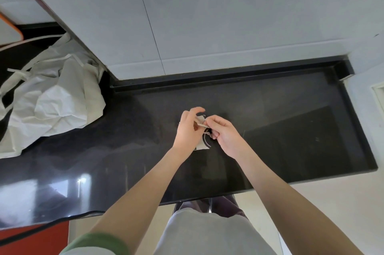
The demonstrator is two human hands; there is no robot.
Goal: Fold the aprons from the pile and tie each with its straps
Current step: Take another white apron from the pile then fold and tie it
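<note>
I am looking down on a glossy black counter [291, 130] that runs along a pale grey wall, with light floor below its front edge. Nearest to me a green sleeve [97, 242] edges the bottom of the view, and a dark cable [41, 223] trails over the counter's front lip at the lower left. Both bare forearms reach forward and meet over the middle of the counter. The left hand [188, 128] has its fingers curled inward, the forefinger arched up above the rest, and it grips one end of a thin pale strap [200, 124]. The right hand [225, 134] sits just beside it, thumb and forefinger pinching the same strap, the other fingers tucked into the palm. Directly under the fingertips of both hands lies the folded apron [201, 146], a small off-white bundle resting on the counter; only its near corner and a scrap beyond the knuckles show, and a loop of strap curves across it just below the right fingertips. Well apart to the left of the left hand, the pile of aprons [52, 101] lies rumpled against the wall's corner, loose straps straggling off it. Beyond the fingers stands the grey wall panel [207, 26], a thin seam running down it.
</note>
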